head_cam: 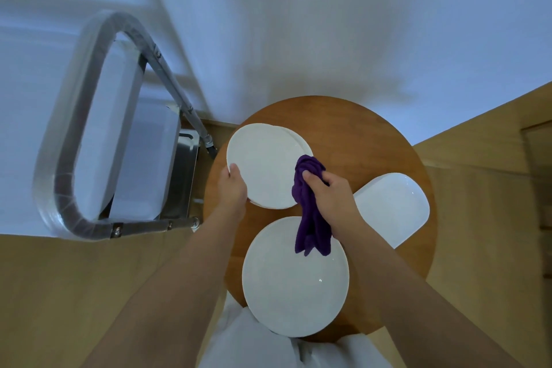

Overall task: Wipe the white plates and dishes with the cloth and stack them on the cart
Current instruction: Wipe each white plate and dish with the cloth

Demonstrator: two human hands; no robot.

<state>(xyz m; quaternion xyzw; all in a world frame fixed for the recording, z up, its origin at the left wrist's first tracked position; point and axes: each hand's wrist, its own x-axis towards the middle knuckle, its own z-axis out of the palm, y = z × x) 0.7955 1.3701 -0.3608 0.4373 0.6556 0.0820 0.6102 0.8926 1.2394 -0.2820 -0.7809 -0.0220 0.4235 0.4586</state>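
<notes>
Plate atop small stack at round table's far-left edge; left hand grips rim, steadying. Right hand clutches purple cloth against plate's right edge, likely wiping. Cart waits left.

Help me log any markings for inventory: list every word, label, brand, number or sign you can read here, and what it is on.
None: no readable text shows on the plates, the purple cloth, the round wooden table or the metal cart.
</notes>
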